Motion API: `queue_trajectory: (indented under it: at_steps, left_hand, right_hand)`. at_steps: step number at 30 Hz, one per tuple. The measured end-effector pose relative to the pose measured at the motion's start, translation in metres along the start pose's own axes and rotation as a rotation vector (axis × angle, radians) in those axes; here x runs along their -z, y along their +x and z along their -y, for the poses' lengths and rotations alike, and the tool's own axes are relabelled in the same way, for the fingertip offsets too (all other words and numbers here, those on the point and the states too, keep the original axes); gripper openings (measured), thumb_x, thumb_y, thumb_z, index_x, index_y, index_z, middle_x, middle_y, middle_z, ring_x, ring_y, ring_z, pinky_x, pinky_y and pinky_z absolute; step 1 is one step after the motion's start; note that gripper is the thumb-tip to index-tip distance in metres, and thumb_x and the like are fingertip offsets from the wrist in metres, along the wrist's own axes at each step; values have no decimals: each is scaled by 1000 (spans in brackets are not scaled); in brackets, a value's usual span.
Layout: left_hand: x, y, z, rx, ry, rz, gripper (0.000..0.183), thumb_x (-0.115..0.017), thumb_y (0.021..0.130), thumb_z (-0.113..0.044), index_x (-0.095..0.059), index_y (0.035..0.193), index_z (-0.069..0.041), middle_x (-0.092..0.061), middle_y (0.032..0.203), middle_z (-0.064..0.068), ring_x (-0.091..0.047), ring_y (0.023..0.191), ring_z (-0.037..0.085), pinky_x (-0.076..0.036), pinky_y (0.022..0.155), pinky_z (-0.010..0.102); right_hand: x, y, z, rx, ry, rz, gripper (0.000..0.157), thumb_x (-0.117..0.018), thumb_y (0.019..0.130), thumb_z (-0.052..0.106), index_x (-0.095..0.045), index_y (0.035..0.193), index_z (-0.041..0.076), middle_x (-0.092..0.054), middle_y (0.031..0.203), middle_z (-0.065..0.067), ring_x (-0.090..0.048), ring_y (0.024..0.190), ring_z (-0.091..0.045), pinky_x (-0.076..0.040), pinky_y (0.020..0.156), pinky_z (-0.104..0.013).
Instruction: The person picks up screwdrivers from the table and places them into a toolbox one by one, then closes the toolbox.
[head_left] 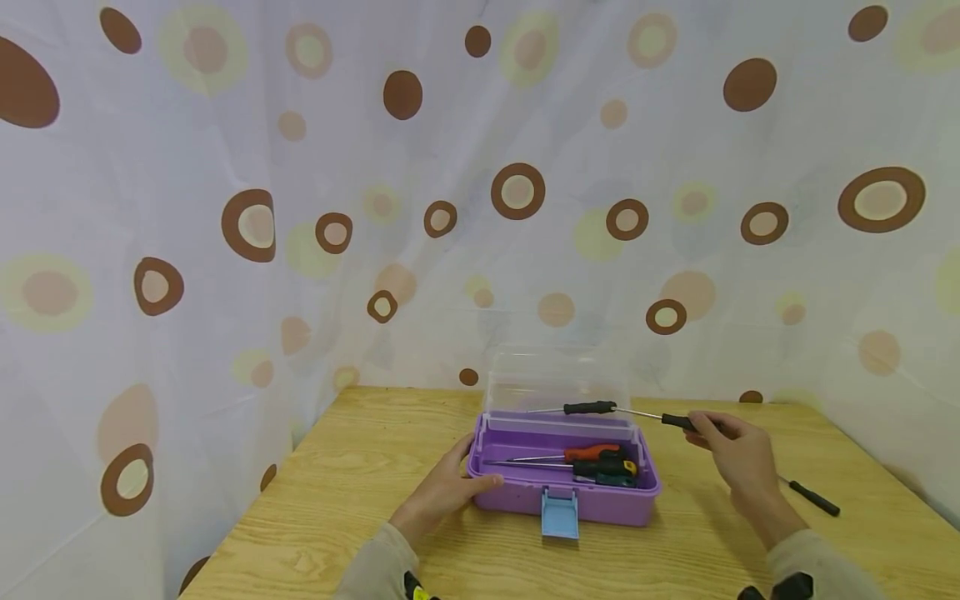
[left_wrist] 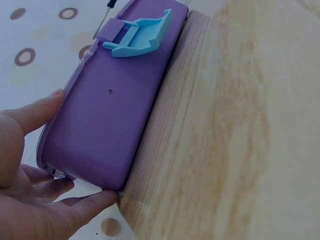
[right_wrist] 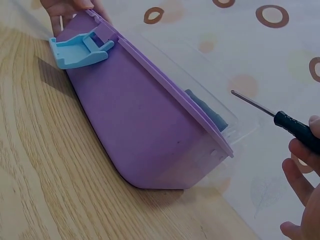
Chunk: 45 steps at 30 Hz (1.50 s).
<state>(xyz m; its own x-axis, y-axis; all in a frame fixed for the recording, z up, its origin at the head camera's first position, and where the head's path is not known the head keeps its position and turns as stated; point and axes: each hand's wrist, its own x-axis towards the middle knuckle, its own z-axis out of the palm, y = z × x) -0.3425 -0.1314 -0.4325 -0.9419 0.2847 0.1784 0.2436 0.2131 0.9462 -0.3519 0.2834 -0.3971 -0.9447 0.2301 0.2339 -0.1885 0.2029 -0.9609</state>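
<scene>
The box (head_left: 618, 508) holds screwdrivers (head_left: 596, 468); another screwdriver (head_left: 815, 498) lies right.

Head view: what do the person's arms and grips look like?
Left sleeve and right sleeve: light beige, reaching the wrists. Left grip and right grip: human, ungloved. Black-and-yellow left wrist piece, black right wrist piece; both cropped.

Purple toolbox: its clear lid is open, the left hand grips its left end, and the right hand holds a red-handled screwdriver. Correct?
No: the screwdriver in the right hand has a black handle, as the head view shows. The purple toolbox has its clear lid open, the left hand gripping its left end.
</scene>
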Motion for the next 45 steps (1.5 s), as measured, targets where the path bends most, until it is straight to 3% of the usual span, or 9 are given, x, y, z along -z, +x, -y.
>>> queue_trajectory:
  at_steps: [8,17,19,22,26,30,36,45]
  left_hand:
    - [0,-1,1,3,-1,-3,89,-80,92,-22,-29,162,-5,-32,163,23,-23,150,45,-13,117,70]
    - [0,-2,2,9,-7,1,89,-80,92,-23,-28,162,-5,-32,163,23,-24,150,44,-13,117,69]
    - [0,-2,2,9,-7,1,89,-80,92,-24,-28,162,-5,-32,163,23,-24,150,44,-13,117,69]
    - [0,-2,2,6,-8,3,89,-80,92,-24,-29,162,-5,-32,163,23,-24,150,44,-14,117,69]
    - [0,-2,1,9,-6,6,90,-80,92,-25,-28,163,-6,-32,163,22,-24,150,44,-14,117,69]
    - [1,-2,1,9,-5,9,90,-80,92,-25,-28,163,-6,-32,163,22,-24,150,44,-14,117,69]
    - [0,0,2,1,-8,4,89,-81,92,-24,-29,162,-5,-33,162,23,-25,149,44,-14,117,69]
    - [2,0,2,5,3,13,90,-80,93,-26,-27,163,-5,-33,163,22,-23,150,45,-14,117,69]
  right_hand:
    - [-15,6,1,-12,-56,10,68,-68,99,48,-60,139,-7,-77,93,7,-66,82,7,-19,114,-71]
    - [-30,12,4,8,-100,22,66,-69,98,49,-64,135,-5,-78,96,5,-64,83,8,-28,113,-67]
    - [-33,12,5,8,-121,25,66,-68,98,50,-64,135,-4,-78,99,3,-66,87,5,-28,113,-67]
    - [-37,12,5,10,-154,20,66,-66,99,52,-65,134,-4,-78,103,-2,-68,104,-13,-32,112,-66]
    - [-41,13,7,7,-185,19,63,-63,101,50,-65,134,-4,-76,109,-10,-55,126,-38,-33,110,-66]
    - [-44,15,9,11,-197,37,61,-63,103,48,-64,134,-4,-75,112,-14,-50,131,-40,-33,110,-65]
    - [-53,20,13,34,-242,87,69,-63,99,56,-65,135,-2,-75,112,-15,-48,132,-40,-34,109,-64]
    - [-68,24,17,64,-273,114,66,-65,98,57,-69,131,0,-76,109,-14,-56,123,-39,-39,107,-61]
